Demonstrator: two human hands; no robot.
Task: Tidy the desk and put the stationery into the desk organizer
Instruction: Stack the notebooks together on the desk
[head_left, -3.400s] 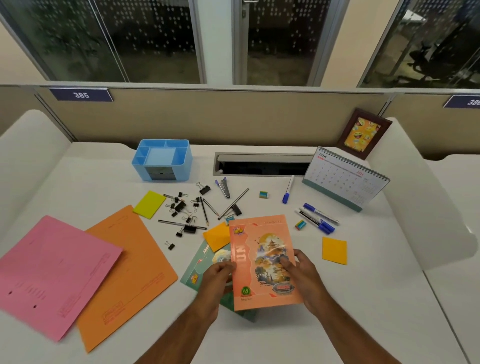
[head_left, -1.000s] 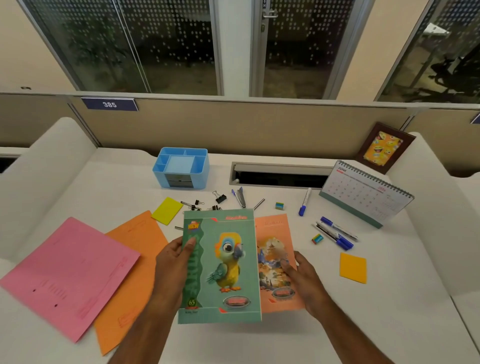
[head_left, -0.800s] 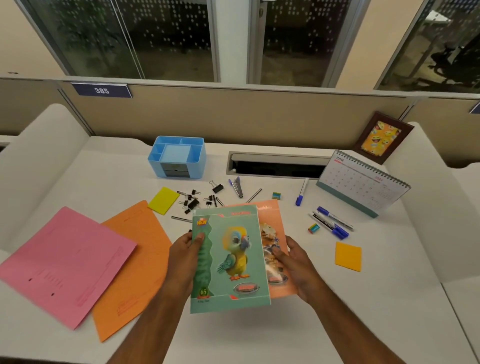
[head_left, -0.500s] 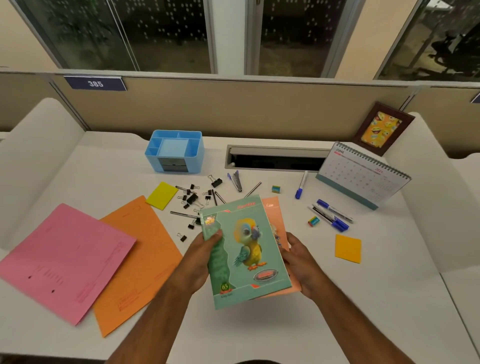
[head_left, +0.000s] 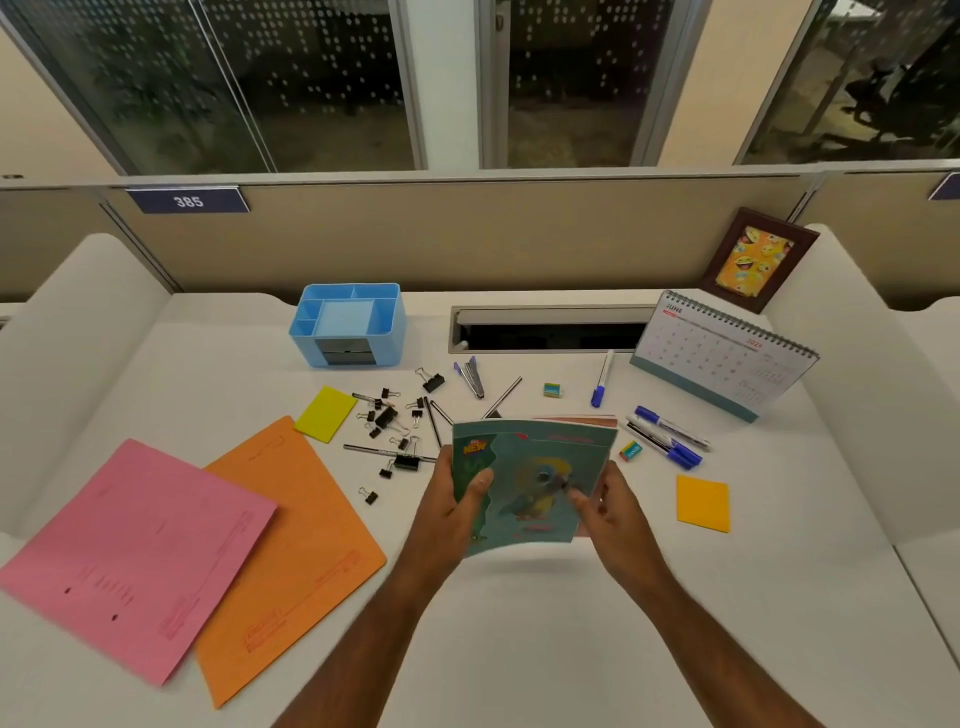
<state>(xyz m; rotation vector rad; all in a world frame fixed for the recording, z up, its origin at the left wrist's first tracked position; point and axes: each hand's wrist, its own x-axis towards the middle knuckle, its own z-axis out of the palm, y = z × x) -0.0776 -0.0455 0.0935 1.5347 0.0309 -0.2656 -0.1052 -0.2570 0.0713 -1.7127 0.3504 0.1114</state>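
Both hands hold two stacked notebooks above the desk's middle. The green parrot notebook (head_left: 540, 467) lies on top; only an edge of the orange notebook (head_left: 576, 419) shows behind it. My left hand (head_left: 452, 509) grips the stack's left edge, thumb on the cover. My right hand (head_left: 613, 509) holds the right edge. The blue desk organizer (head_left: 348, 325) stands at the back left. Binder clips (head_left: 395, 431), pens (head_left: 470, 376), markers (head_left: 667, 439), erasers (head_left: 552, 389) and sticky pads (head_left: 702, 502) lie scattered.
A pink folder (head_left: 130, 551) and an orange folder (head_left: 291, 545) lie at the front left. A desk calendar (head_left: 727, 358) and a picture frame (head_left: 756, 260) stand at the back right. A cable slot (head_left: 545, 330) is open at the back.
The green notebook, lifted by my left hand, has been slid right onto the orange one; both hands now hold the aligned stack, tilted up off the desk.
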